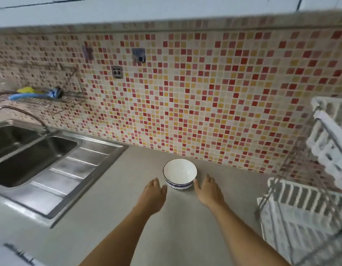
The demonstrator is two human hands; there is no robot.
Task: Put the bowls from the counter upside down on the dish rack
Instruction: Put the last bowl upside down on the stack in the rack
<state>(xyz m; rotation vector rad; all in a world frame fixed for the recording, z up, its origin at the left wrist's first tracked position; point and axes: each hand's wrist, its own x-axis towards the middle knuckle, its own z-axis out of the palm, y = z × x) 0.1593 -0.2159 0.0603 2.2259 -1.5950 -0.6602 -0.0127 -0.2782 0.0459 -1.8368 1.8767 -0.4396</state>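
A white bowl (pixel 179 170) with a blue patterned band stands upright on the grey counter (pixel 112 217) near the tiled wall. My left hand (pixel 153 192) lies just left of the bowl, fingers apart, thumb close to its base. My right hand (pixel 209 190) is just right of it, fingers apart, thumb tip at the bowl's side. Neither hand holds anything. The white and metal dish rack (pixel 300 208) stands at the right edge of the view, with two tiers.
A steel double sink (pixel 31 160) with drainboard and tap (pixel 22 114) fills the left. A wall shelf (pixel 37 98) above it carries a blue brush and a yellow item. A mosaic backsplash runs behind the counter.
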